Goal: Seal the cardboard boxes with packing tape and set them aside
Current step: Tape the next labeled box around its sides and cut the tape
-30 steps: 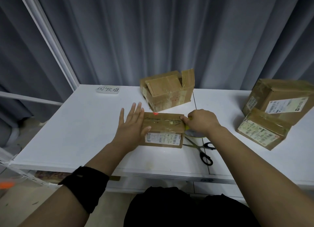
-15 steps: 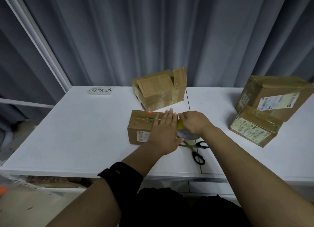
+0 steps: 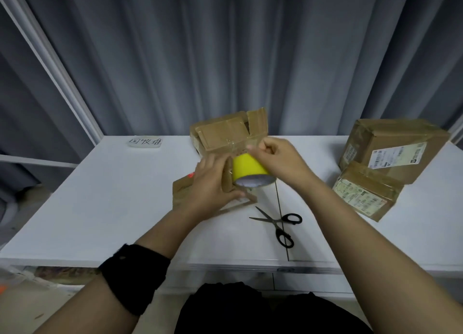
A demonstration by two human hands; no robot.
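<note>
A small cardboard box (image 3: 183,191) lies at the middle of the white table (image 3: 100,203), mostly hidden under my left hand (image 3: 213,183), which presses on its right end. My right hand (image 3: 278,158) holds a yellow roll of packing tape (image 3: 246,169) lifted above the box's right end, fingers pinched at the top of the roll. A clear strip of tape seems to run from the roll down to the box. Black-handled scissors (image 3: 280,223) lie open on the table just right of the box.
A larger box (image 3: 225,133) with a raised flap stands behind the hands. Two labelled boxes, a big one (image 3: 393,148) and a smaller one (image 3: 363,191), sit at the right. A handwritten label (image 3: 145,141) lies at the back left. Grey curtains hang behind.
My left hand slid from the box's left end to its right end. My right hand lifted the yellow tape roll up off the table above the box.
</note>
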